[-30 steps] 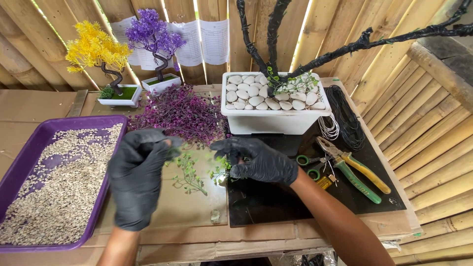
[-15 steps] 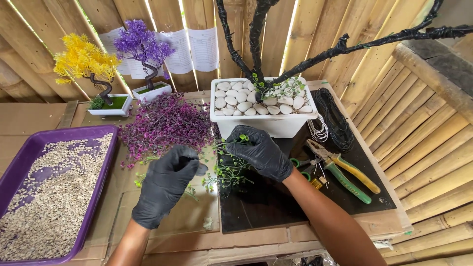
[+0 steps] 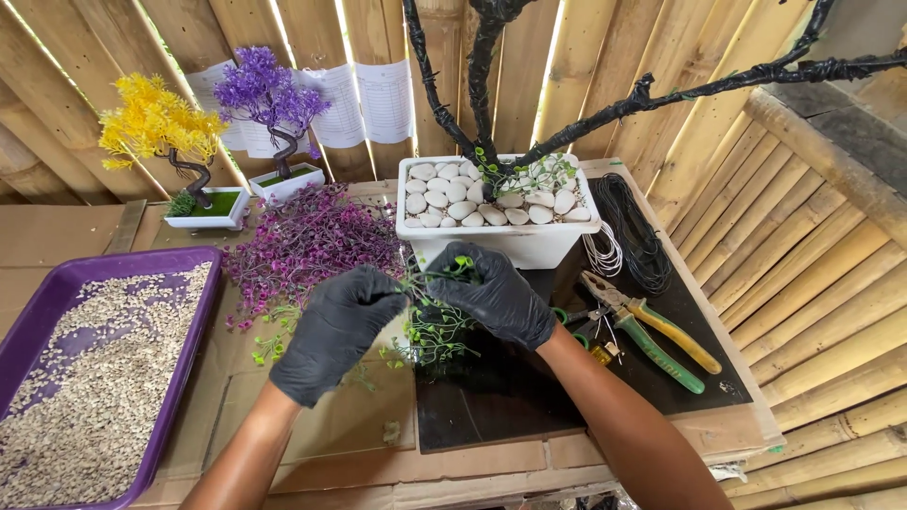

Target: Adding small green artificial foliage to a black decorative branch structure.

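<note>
Both my hands wear black gloves and meet over the table's middle. My left hand [image 3: 333, 331] pinches one end of a thin green artificial leaf sprig [image 3: 436, 331]. My right hand [image 3: 493, 295] grips the same sprig from the other side, with small green leaves hanging below the fingers. Just behind them stands a white rectangular pot [image 3: 496, 236] filled with white pebbles, from which a bare black-wrapped tree [image 3: 482, 76] rises. A heap of purple artificial foliage [image 3: 307, 241] lies to the left of the pot.
A purple tray [image 3: 194, 321] of pale gravel sits at left. Small yellow [image 3: 156, 123] and purple [image 3: 269, 94] bonsai models stand at the back. Pliers with yellow and green handles [image 3: 652, 331], a black wire coil [image 3: 638, 231] and a black mat [image 3: 586, 378] lie at right, by bamboo walls.
My hands have come closer together and nearer the white pot, both now on the green sprig. The view has shifted so the table contents sit further left.
</note>
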